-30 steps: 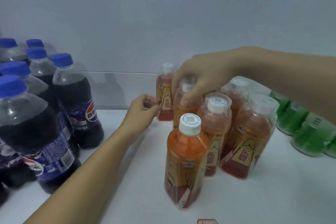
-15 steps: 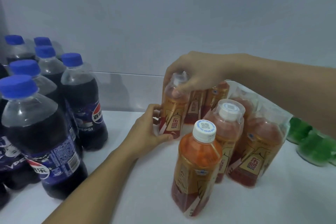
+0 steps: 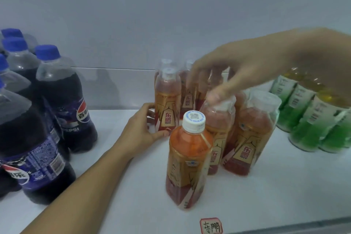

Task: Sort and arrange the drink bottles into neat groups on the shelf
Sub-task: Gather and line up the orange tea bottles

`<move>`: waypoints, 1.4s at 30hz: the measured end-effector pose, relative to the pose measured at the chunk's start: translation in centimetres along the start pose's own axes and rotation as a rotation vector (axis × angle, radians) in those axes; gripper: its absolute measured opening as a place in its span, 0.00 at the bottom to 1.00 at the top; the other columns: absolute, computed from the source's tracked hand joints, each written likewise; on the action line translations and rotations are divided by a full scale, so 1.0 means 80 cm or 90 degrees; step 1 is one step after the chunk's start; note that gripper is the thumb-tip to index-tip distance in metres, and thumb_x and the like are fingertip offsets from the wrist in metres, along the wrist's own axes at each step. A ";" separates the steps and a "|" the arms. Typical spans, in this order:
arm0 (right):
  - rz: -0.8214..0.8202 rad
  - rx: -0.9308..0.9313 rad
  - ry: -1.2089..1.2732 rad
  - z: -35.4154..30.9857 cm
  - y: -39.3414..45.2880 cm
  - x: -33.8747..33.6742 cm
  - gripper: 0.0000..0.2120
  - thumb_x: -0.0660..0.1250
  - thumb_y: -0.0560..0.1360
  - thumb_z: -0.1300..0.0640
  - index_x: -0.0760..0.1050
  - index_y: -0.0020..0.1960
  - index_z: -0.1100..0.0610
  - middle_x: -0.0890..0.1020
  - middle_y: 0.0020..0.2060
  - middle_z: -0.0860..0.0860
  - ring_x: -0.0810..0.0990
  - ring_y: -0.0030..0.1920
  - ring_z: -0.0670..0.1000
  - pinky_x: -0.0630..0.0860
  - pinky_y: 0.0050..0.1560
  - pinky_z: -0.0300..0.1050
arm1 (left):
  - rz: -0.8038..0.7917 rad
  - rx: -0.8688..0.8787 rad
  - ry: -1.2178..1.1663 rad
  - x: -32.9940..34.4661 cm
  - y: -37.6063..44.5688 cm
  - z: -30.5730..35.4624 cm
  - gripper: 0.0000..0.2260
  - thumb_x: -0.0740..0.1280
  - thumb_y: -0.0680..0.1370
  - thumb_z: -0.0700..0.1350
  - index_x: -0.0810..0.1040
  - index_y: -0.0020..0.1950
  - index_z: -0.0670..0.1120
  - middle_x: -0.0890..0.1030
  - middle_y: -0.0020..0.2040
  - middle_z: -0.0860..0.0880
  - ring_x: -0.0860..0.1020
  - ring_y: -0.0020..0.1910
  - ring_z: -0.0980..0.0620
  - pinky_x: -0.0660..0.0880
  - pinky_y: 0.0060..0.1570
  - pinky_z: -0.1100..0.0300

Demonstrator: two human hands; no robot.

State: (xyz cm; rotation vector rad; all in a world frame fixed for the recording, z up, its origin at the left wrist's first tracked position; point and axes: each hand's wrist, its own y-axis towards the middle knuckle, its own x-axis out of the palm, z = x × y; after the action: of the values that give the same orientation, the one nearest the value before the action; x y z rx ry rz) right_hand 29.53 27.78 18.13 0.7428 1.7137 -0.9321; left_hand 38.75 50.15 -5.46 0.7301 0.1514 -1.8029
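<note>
Blurred right hand [image 3: 233, 74] perhaps touches a capped orange bottle [image 3: 218, 131], grip unclear; left hand [image 3: 141, 131] cups another plastic bottle [image 3: 167, 100].

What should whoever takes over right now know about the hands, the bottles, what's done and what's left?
Left hand: holds the base of an orange bottle at the cluster's left edge.
Right hand: blurred, fingers on the cap of a middle orange bottle; grip unclear.
Done: cola bottles grouped left, green bottles grouped right.
Left: orange cluster is uneven; the front orange bottle stands apart, ahead of the rest. Line these up on the shelf.
</note>
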 end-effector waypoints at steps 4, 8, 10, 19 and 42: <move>-0.030 -0.010 -0.081 0.009 -0.009 0.039 0.30 0.74 0.63 0.29 0.75 0.63 0.36 0.80 0.53 0.32 0.77 0.55 0.34 0.74 0.54 0.36 | -0.007 0.000 0.001 0.001 -0.002 -0.001 0.33 0.80 0.70 0.52 0.68 0.70 0.57 0.78 0.59 0.56 0.79 0.57 0.55 0.80 0.59 0.50; 0.056 0.003 -0.088 0.021 0.000 0.038 0.27 0.76 0.65 0.35 0.77 0.62 0.40 0.79 0.46 0.31 0.76 0.50 0.33 0.69 0.46 0.28 | -0.005 0.000 0.011 0.002 -0.001 0.000 0.33 0.80 0.71 0.51 0.67 0.72 0.56 0.78 0.62 0.54 0.79 0.59 0.53 0.79 0.61 0.48; 0.070 0.031 -0.111 0.030 0.011 0.031 0.28 0.76 0.66 0.35 0.76 0.63 0.41 0.78 0.49 0.35 0.76 0.51 0.39 0.72 0.51 0.38 | -0.004 -0.002 0.015 0.002 -0.002 0.000 0.33 0.80 0.72 0.50 0.68 0.72 0.56 0.78 0.62 0.54 0.79 0.59 0.54 0.79 0.61 0.48; 0.129 0.102 -0.143 0.063 0.071 0.019 0.25 0.78 0.68 0.40 0.76 0.62 0.41 0.75 0.56 0.42 0.75 0.63 0.51 0.73 0.59 0.49 | -0.003 -0.009 0.021 0.000 -0.001 -0.002 0.33 0.80 0.71 0.51 0.69 0.72 0.55 0.78 0.62 0.56 0.78 0.59 0.55 0.78 0.58 0.58; 0.087 0.308 -0.118 0.076 0.000 0.020 0.25 0.73 0.70 0.34 0.79 0.61 0.45 0.85 0.45 0.46 0.86 0.38 0.47 0.78 0.50 0.46 | -0.003 -0.019 0.026 0.003 -0.002 0.000 0.31 0.79 0.71 0.53 0.69 0.70 0.56 0.79 0.62 0.56 0.80 0.58 0.53 0.79 0.59 0.51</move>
State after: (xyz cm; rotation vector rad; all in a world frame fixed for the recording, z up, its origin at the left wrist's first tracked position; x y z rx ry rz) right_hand 31.91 22.65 15.39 1.0377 1.2685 -1.2946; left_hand 38.54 50.05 -5.66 0.7470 0.2063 -1.7866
